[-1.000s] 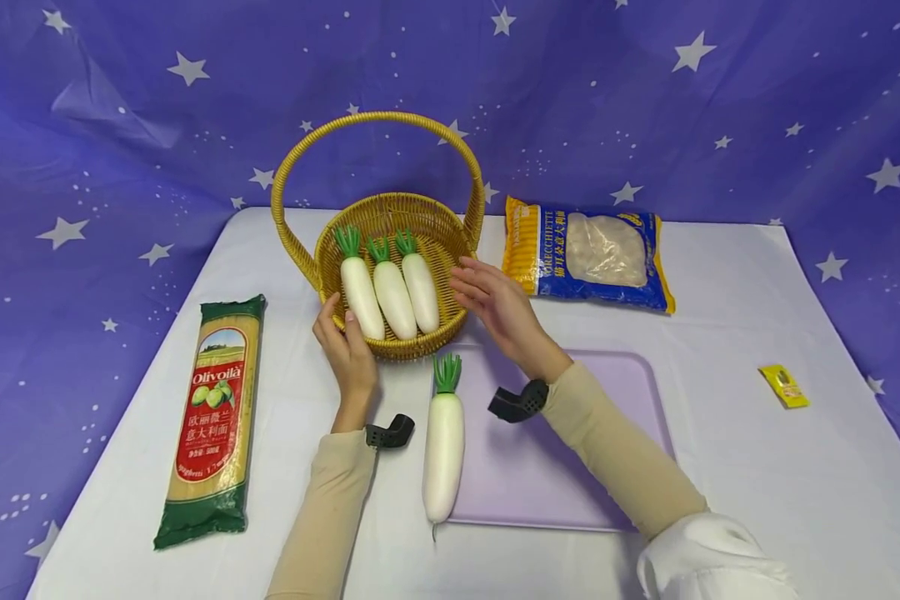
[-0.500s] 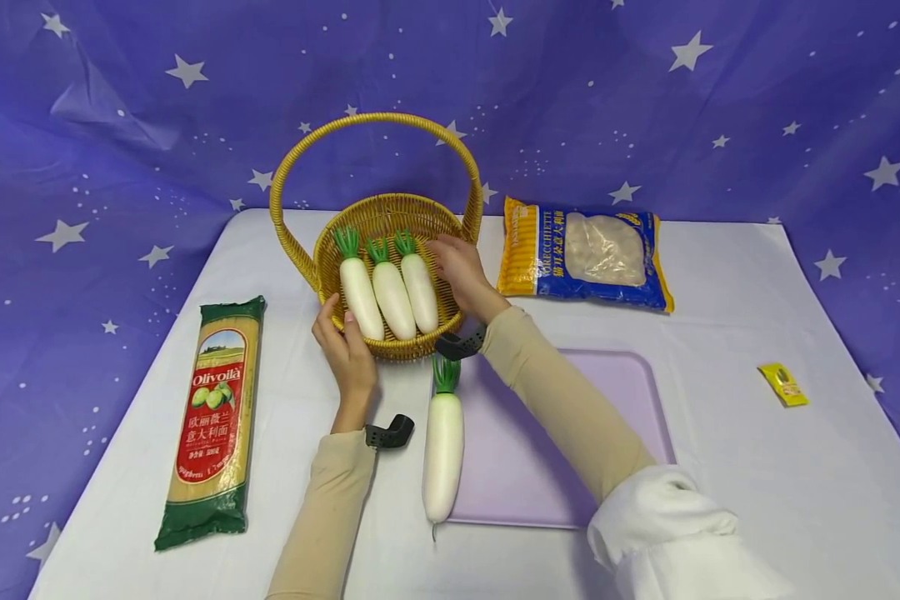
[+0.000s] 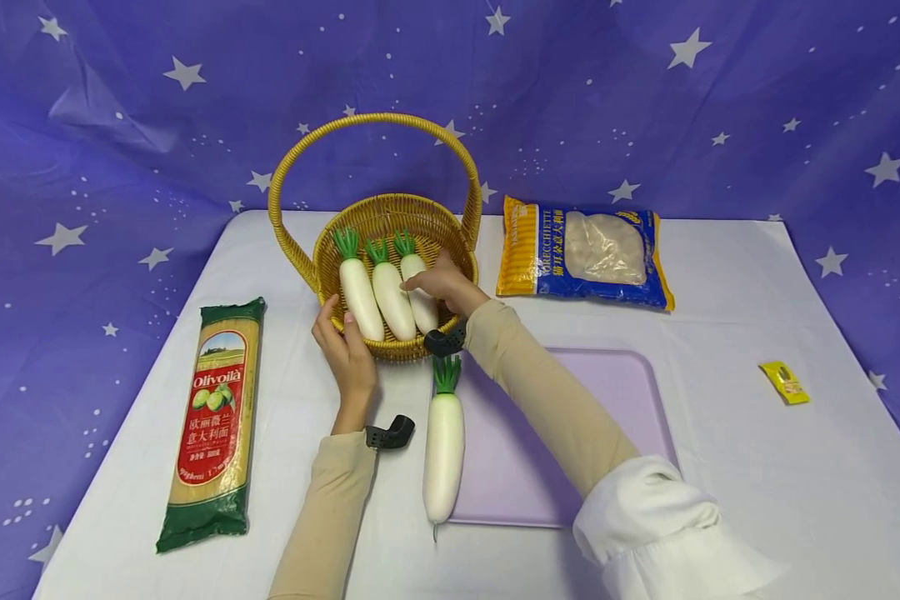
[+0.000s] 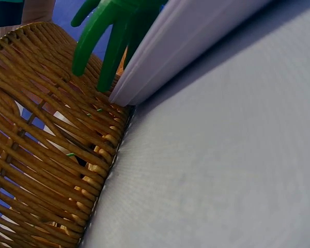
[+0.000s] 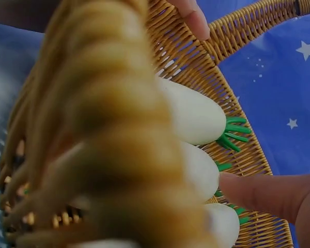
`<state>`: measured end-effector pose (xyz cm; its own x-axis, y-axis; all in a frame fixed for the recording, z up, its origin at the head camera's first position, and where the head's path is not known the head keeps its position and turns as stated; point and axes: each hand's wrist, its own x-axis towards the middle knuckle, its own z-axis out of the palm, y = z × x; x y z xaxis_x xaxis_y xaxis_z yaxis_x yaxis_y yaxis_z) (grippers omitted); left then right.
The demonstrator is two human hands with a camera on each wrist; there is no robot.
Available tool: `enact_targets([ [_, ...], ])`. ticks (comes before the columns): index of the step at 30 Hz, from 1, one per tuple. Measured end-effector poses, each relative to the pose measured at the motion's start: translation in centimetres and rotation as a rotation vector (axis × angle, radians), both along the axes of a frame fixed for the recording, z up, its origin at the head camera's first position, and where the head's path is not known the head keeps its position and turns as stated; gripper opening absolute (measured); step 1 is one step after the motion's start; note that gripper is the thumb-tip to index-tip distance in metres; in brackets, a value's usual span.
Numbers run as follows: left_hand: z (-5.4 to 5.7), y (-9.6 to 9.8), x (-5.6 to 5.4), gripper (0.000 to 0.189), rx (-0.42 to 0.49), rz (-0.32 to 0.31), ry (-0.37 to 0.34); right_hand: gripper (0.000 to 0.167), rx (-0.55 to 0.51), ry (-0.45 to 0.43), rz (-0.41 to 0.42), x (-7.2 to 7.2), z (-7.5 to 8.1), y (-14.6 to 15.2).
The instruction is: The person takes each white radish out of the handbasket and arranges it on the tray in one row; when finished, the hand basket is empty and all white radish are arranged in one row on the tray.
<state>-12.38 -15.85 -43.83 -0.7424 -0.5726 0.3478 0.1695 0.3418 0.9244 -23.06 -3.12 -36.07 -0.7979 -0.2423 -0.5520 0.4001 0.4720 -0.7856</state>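
Observation:
A yellow-brown wicker basket [image 3: 405,348] with a tall arched handle holds three white radishes with green tops. My left hand [image 3: 347,354] grips its near left rim, thumb inside and fingers outside. The right hand [image 3: 450,279] reaches in over the right rim and holds the rightmost white radish [image 3: 425,312]. Its thumb [image 5: 263,194] lies across that radish toward the middle white radish [image 3: 393,302]; the other fingers are hidden. At the left lies the third white radish [image 3: 360,300]. The blurred basket rim [image 5: 119,119] fills much of the right wrist view.
Another white radish [image 3: 444,458] lies along the left edge of a lilac tray [image 3: 540,492]. A spaghetti pack [image 3: 213,425] is at the left, an orecchiette bag [image 3: 585,254] at the back right. Far right is a small yellow packet [image 3: 784,382]. A starry blue cloth [image 3: 607,108] hangs behind.
My right hand has moved left from beside the basket's right rim into it, and its thumb now lies over the rightmost radish. The left hand keeps its grip on the rim.

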Motion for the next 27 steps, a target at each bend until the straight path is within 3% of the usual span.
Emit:
enact_targets([
  [8,0.0,-0.1,-0.1,0.038,-0.001,-0.003,0.000,0.098,-0.037,0.048,-0.009,-0.1,-0.4,-0.2],
  [13,-0.1,-0.2,0.0,0.038,0.002,-0.005,-0.007,0.090,-0.175,0.079,0.012,-0.2,-0.8,-0.1],
  [18,-0.1,-0.3,0.1,0.039,0.011,-0.011,-0.014,0.067,-0.282,0.103,0.109,0.0,-0.8,0.6],
  [22,-0.3,-0.3,0.0,0.039,0.017,-0.012,-0.013,0.056,-0.408,0.060,0.151,0.2,-0.6,1.2],
  [27,-0.2,-0.2,-0.1,0.039,0.017,-0.010,-0.010,0.054,-0.605,0.042,0.169,0.5,-0.2,2.4],
])
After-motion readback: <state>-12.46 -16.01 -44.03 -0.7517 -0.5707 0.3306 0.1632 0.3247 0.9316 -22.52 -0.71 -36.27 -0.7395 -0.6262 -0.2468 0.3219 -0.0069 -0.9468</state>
